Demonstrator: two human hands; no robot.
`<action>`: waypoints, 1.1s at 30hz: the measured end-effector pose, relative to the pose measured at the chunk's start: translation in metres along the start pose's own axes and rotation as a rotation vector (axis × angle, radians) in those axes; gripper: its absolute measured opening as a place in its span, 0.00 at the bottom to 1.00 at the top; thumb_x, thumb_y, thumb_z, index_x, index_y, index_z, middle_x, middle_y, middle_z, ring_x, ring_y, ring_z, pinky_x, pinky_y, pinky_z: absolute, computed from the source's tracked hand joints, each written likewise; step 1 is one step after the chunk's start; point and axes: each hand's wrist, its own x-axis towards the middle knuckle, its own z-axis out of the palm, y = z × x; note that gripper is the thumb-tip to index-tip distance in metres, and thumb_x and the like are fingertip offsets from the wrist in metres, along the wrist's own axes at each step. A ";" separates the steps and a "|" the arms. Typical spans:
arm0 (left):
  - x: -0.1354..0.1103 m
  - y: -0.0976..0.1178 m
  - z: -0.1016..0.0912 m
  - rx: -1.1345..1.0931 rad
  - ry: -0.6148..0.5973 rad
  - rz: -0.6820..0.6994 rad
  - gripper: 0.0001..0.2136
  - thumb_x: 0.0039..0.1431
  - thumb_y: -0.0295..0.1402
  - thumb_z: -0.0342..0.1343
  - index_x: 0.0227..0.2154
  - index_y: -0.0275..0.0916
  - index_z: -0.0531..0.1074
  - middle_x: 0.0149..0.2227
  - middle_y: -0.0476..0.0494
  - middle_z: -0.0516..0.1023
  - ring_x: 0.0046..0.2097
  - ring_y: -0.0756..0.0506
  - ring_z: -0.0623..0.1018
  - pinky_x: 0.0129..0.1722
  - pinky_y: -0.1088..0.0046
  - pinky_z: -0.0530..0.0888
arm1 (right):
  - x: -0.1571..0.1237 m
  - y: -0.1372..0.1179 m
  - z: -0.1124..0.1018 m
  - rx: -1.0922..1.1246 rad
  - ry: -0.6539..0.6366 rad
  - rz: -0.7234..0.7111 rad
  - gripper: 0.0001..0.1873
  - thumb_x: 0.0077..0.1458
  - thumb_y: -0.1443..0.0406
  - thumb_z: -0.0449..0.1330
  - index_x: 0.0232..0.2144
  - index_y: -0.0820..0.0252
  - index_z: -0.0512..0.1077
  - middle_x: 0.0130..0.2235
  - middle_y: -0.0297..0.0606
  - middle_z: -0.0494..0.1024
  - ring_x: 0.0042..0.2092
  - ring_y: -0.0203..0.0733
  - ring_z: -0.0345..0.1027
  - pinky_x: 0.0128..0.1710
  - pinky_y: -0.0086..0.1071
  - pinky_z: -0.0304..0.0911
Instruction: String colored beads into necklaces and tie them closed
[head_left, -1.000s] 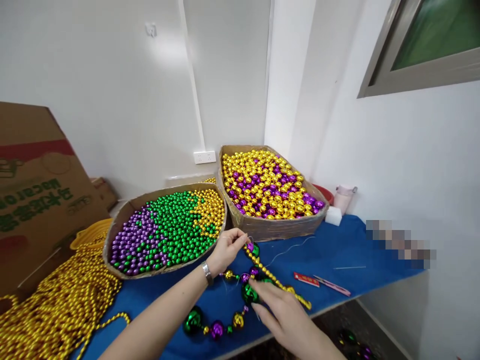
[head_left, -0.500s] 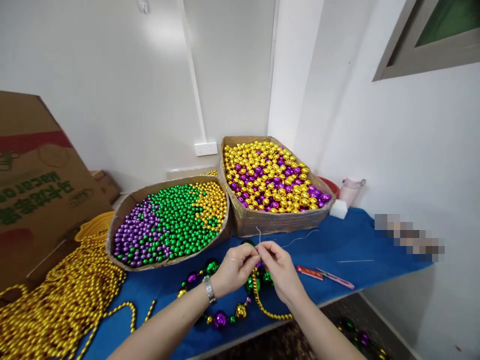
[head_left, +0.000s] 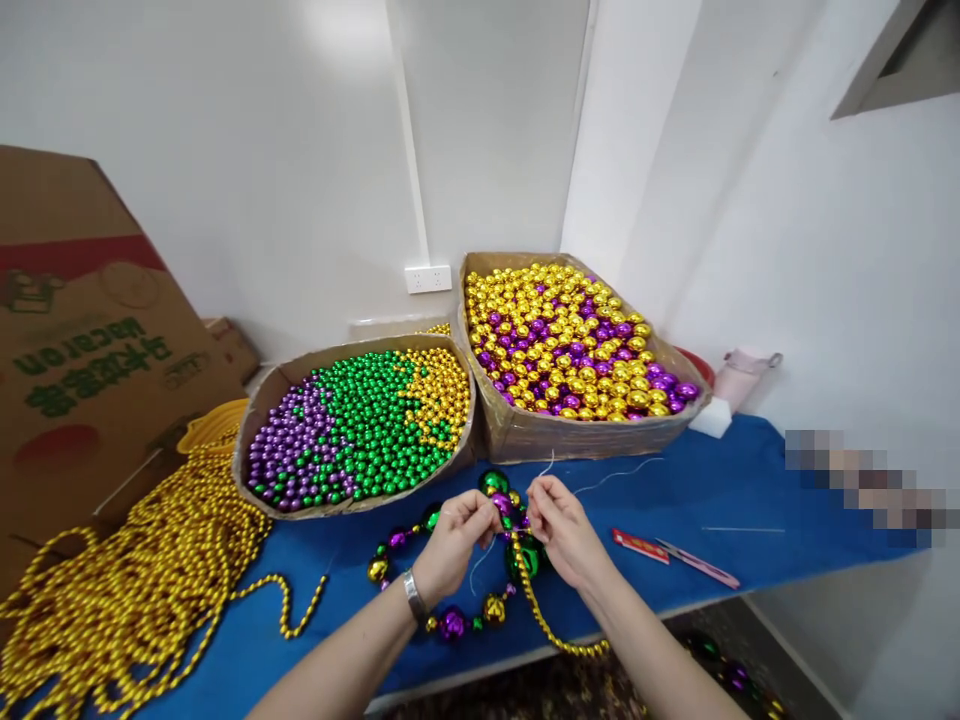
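Note:
My left hand, with a metal watch at the wrist, is closed in a pinch on white string, whose loose end hangs below the fingers. Slightly apart to its right, my right hand pinches string too, and an end sticks up above its fingertips. Below and behind both hands, a strand of large purple, green and gold beads lies looped on the blue cloth. From between the hands a strand of small gold beads curves down toward the table's front edge.
Two cardboard boxes hold loose beads: small ones at left, larger gold and purple ones behind. Heaped gold bead strands lie at left. Pink-handled tweezers, a red packet and a needle-like rod rest at right.
My hands, nearly touching before, have moved apart, with string showing at both. A loose string end now hangs under my left hand. The view has shifted a little.

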 end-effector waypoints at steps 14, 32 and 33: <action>0.008 0.011 -0.013 0.105 -0.099 0.027 0.15 0.52 0.43 0.58 0.32 0.33 0.73 0.25 0.47 0.71 0.24 0.53 0.67 0.25 0.77 0.65 | 0.002 -0.016 0.006 -0.266 -0.236 -0.050 0.16 0.56 0.52 0.55 0.28 0.58 0.66 0.35 0.35 0.74 0.22 0.29 0.62 0.23 0.27 0.58; -0.004 0.033 -0.014 0.393 -0.149 0.205 0.09 0.57 0.36 0.54 0.32 0.35 0.73 0.32 0.44 0.72 0.32 0.49 0.70 0.33 0.75 0.68 | 0.002 -0.030 -0.002 -0.805 -0.283 -0.330 0.10 0.58 0.60 0.53 0.30 0.56 0.72 0.27 0.34 0.72 0.31 0.39 0.66 0.33 0.31 0.60; -0.004 0.035 -0.014 0.465 -0.139 0.261 0.08 0.57 0.35 0.54 0.31 0.36 0.73 0.32 0.44 0.72 0.33 0.49 0.71 0.34 0.74 0.68 | 0.001 -0.033 -0.002 -0.840 -0.298 -0.354 0.09 0.58 0.61 0.53 0.30 0.56 0.72 0.28 0.35 0.71 0.32 0.39 0.65 0.34 0.32 0.59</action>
